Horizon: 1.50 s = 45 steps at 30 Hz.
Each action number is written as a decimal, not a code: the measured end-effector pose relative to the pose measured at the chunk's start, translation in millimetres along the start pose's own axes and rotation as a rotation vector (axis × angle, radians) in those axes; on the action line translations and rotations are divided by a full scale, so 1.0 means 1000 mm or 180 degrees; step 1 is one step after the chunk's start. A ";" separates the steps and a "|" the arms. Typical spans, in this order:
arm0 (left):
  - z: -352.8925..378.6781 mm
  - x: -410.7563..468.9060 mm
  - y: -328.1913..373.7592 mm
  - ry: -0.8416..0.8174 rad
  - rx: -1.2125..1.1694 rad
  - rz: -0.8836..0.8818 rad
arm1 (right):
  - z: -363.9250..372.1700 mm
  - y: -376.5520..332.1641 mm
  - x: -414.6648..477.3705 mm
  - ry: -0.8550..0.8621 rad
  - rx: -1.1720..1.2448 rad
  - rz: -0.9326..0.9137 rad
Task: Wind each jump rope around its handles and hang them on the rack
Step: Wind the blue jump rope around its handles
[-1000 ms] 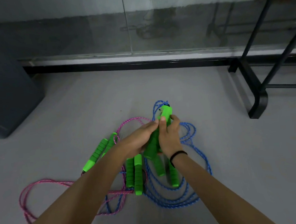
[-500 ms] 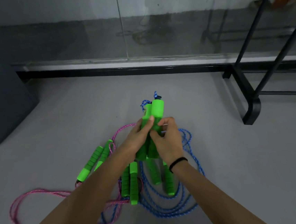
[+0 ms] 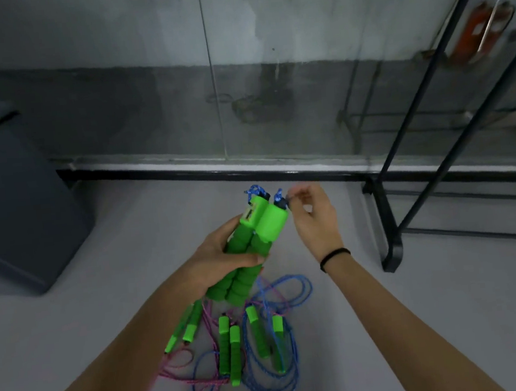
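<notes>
Left hand (image 3: pixel 221 255): clenching the pair of ribbed green foam handles (image 3: pixel 248 243), raised above the floor.
Right hand (image 3: pixel 314 218): pinching the braided blue cord (image 3: pixel 279 195) at their tops.
Around: black tubular metal rack (image 3: pixel 387 214) standing right; loose pink-and-blue ropes (image 3: pixel 265 352) lying tangled below.

Held handles (image 3: pixel 255 246): bright green. Rope ends (image 3: pixel 254 192): blue braid. Floor (image 3: pixel 389 324): pale grey; ropes (image 3: pixel 280 379) blue and pink (image 3: pixel 186 378). Rack (image 3: pixel 390 245): black. Wristband (image 3: pixel 335 254): black.

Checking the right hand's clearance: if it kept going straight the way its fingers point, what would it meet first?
The right hand points left, its fingers pinching at the blue rope end. Going on, it would likely meet the top of the green handles that the left hand holds; depth is unclear.
</notes>
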<state>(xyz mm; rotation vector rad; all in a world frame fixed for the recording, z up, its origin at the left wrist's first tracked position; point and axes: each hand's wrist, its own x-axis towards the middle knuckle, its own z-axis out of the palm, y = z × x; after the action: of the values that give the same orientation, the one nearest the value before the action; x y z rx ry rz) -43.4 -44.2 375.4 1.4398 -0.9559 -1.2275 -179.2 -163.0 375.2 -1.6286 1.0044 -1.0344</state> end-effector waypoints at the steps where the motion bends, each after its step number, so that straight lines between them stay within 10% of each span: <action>1: 0.000 -0.011 0.032 -0.0044 -0.0038 0.0023 | -0.006 -0.029 0.008 -0.0197 0.0217 -0.0147; 7: -0.005 -0.073 0.227 -0.0496 0.0223 0.0116 | -0.036 -0.210 0.054 -0.1822 0.1665 0.0543; 11: -0.008 -0.103 0.344 -0.0298 0.0565 0.0236 | -0.048 -0.310 0.061 -0.1548 0.1899 0.1219; 18: -0.028 -0.130 0.479 0.0666 0.0752 0.0641 | -0.072 -0.406 0.024 -0.1346 0.1471 0.0440; 24: -0.029 -0.134 0.524 0.0842 0.0705 0.0849 | -0.080 -0.444 0.006 -0.1768 -0.1117 -0.0687; 31: -0.025 -0.129 0.538 0.0490 0.3300 0.1187 | -0.096 -0.552 0.023 -0.2895 -0.3083 -0.1792; 45: -0.036 -0.141 0.594 0.0104 0.4040 0.1055 | -0.111 -0.623 0.083 -0.1986 -0.2621 -0.2229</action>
<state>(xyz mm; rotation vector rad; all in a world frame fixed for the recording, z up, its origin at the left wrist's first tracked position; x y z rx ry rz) -17.0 -28.1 986.7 2.0584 -2.0250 -0.2448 -163.9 -125.3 1012.4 -2.8751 0.4164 -0.4216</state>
